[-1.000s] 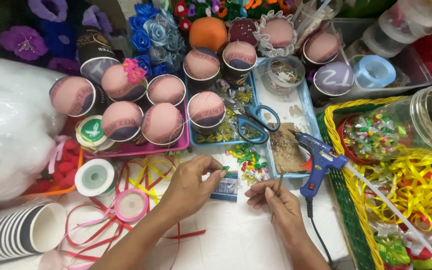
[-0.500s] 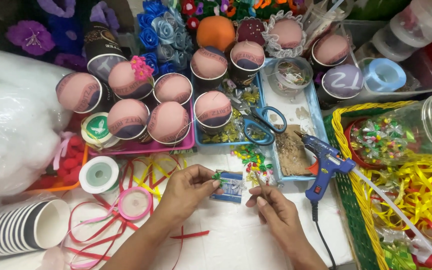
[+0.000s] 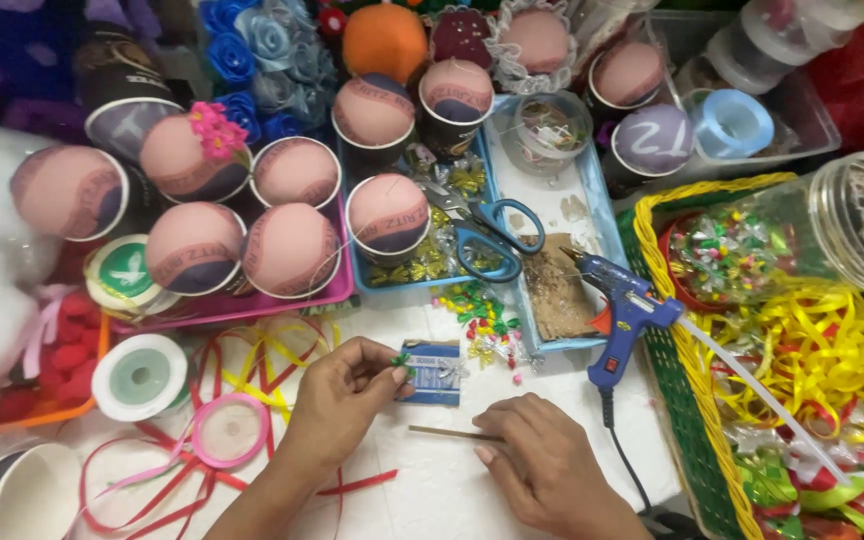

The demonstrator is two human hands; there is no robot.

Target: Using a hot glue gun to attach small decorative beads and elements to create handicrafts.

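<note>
I see a blue glue gun [image 3: 624, 318] resting with its nozzle on a blue tray [image 3: 592, 200], and blue-handled scissors [image 3: 487, 235] lying just beside it. A pink tray [image 3: 252, 305] holds paper cups topped with pink domes [image 3: 292, 250]. A pink ribbon spool [image 3: 227, 430] and a green-and-white one [image 3: 139, 377] lie on the white table [image 3: 432, 490]. A yellow-rimmed basket [image 3: 692, 420] holds yellow ribbon.

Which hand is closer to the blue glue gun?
Right. The right hand lies just below-left of the glue gun; the left hand is farther left, beyond the small card.
</note>
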